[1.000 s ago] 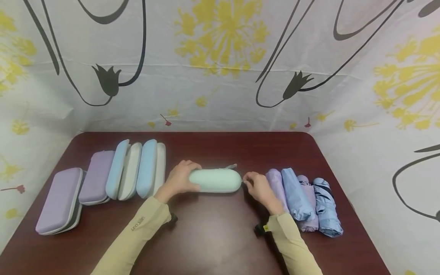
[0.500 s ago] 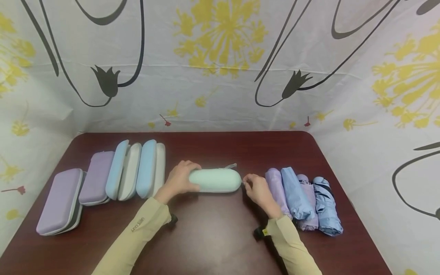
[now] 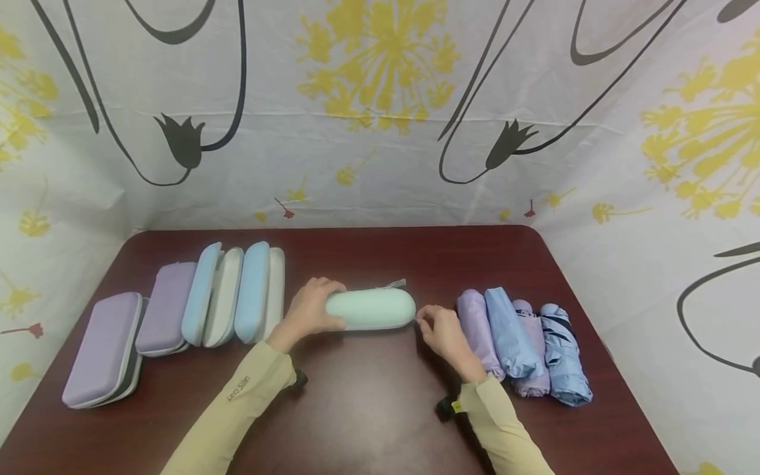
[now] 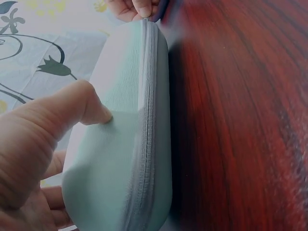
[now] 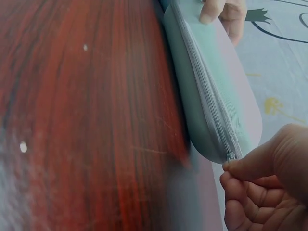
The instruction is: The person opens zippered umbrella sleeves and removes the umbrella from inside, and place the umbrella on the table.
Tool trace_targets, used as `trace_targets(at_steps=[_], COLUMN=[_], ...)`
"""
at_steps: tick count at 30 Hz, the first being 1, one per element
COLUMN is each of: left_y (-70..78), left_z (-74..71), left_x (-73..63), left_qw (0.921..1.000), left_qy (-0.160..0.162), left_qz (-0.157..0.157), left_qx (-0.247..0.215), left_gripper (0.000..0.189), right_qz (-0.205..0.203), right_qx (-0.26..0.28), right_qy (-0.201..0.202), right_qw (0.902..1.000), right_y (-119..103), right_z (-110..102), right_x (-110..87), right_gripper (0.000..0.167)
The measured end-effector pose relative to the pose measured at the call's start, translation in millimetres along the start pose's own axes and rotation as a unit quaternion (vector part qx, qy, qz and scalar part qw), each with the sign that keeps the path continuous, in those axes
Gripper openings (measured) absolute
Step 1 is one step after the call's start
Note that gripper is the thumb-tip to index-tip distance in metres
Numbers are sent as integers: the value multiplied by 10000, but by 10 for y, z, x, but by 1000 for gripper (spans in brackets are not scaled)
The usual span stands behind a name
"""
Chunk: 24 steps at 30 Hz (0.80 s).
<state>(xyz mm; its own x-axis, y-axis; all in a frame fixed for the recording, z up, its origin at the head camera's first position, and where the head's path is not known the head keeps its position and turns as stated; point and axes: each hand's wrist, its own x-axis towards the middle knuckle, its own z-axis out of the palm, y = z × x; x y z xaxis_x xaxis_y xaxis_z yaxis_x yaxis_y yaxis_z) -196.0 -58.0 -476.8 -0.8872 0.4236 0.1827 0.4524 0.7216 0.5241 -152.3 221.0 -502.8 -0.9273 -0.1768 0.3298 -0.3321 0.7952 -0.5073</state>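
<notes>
A mint-green hard zip case point(image 3: 371, 309) lies lengthwise on the table, with its lid down. My left hand point(image 3: 313, 305) grips its left end, the thumb point(image 4: 91, 108) lying on the near side of the lid in the left wrist view. At the other end, my right hand point(image 3: 444, 332) pinches the zipper pull point(image 5: 230, 157) between thumb and fingertips. The zipper point(image 4: 148, 115) runs along the near side with its teeth meshed. A small wrist loop point(image 3: 394, 284) pokes out behind the case.
Two light blue cases point(image 3: 252, 290) stand ajar at the left, beside two purple cases point(image 3: 102, 349). To the right lie several folded umbrellas, lilac point(image 3: 478, 333) and blue point(image 3: 512, 334), close to my right hand. A patterned cloth point(image 3: 368, 165) hangs behind the dark red table point(image 3: 368, 409).
My right hand has shifted slightly toward me at the case's right end, still pinching the zipper pull. The left hand keeps its grip on the case.
</notes>
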Motion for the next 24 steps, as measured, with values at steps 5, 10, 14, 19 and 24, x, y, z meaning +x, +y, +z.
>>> trace_targets(at_steps=[5, 10, 14, 19, 24], left_y=[25, 54, 69, 79, 80], left_z=[22, 45, 48, 30, 30], left_x=[-3, -13, -20, -22, -18], left_qw=[9997, 9989, 9985, 9982, 9979], left_qy=[138, 312, 341, 337, 278], left_qz=[-181, -342, -430, -488, -563], left_qx=[60, 58, 54, 71, 129], left_gripper=[55, 55, 56, 55, 55], right_qz=[120, 378, 558, 530, 549], right_qx=[132, 278, 314, 406, 509], right_qy=[-5, 8, 33, 25, 83], right_qw=[9998, 9989, 9979, 9978, 9972], right_y=[-41, -73, -87, -123, -164], right_z=[42, 95, 106, 129, 155], right_x=[-1, 20, 36, 35, 32], right_gripper=[8, 6, 5, 6, 6])
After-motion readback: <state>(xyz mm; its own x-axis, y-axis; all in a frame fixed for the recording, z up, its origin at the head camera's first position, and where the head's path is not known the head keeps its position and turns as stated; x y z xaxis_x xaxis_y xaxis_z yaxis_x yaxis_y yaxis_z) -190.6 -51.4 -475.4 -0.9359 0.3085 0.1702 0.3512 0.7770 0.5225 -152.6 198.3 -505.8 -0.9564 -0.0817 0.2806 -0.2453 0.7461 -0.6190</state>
